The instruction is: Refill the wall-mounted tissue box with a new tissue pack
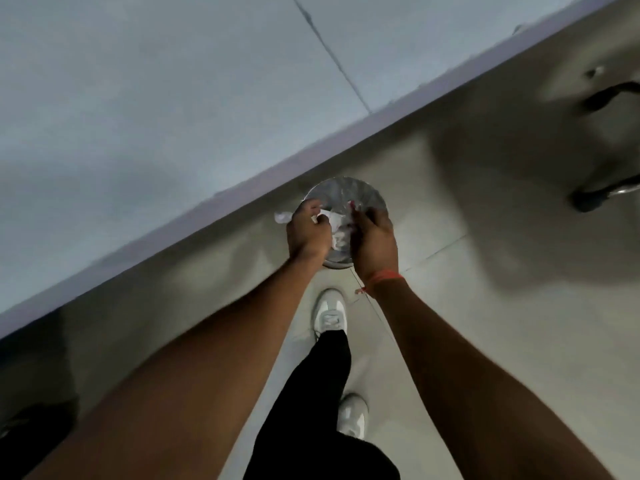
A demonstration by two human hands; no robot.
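I look straight down at a round bin [367,197] with a shiny liner, standing on the floor against the wall. Both hands hover over its mouth. My left hand [307,230] is closed on crumpled white wrapping [337,237], a bit of which sticks out to the left of the fist. My right hand [375,242], with an orange thread at the wrist, grips the same crumpled wrapping from the right. No wall-mounted tissue box and no full tissue pack is visible.
A pale grey wall [156,98] fills the upper left, meeting the beige tiled floor [485,271] along a diagonal skirting. My white shoes [330,313] stand just below the bin. A dark curved object [609,98] lies at the far right.
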